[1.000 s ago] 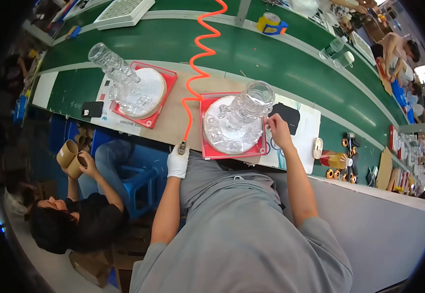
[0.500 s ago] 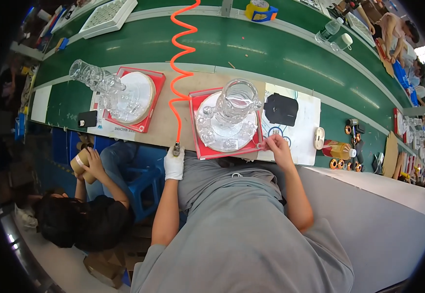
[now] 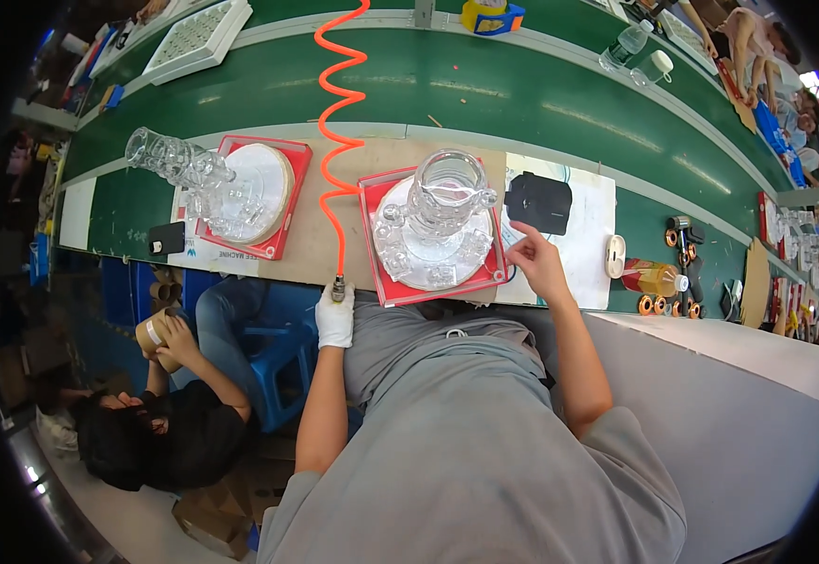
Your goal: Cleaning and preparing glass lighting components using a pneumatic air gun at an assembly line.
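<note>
In a white glove, my left hand (image 3: 335,321) is closed around the metal end fitting (image 3: 338,289) of an orange coiled air hose (image 3: 332,226) at the bench's front edge. My bare right hand (image 3: 538,263) hovers by the right edge of a red square tray (image 3: 393,293), its index finger stretched out and nothing visible in it. On that tray a round white disc (image 3: 428,258) carries a transparent glass pitcher (image 3: 447,193) and several small glass cups (image 3: 473,246) around it.
To the left, another red tray (image 3: 289,211) bears a tilted tall glass vessel (image 3: 179,158). A black flat object (image 3: 539,203) lies right of my tray, with an amber-filled bottle (image 3: 654,275) farther right. A co-worker's hands (image 3: 174,340) hold a brown roll at left.
My right hand has lifted off the tray's front right corner and shifted slightly farther back, its index finger now extended. My left hand stays on the hose end.
</note>
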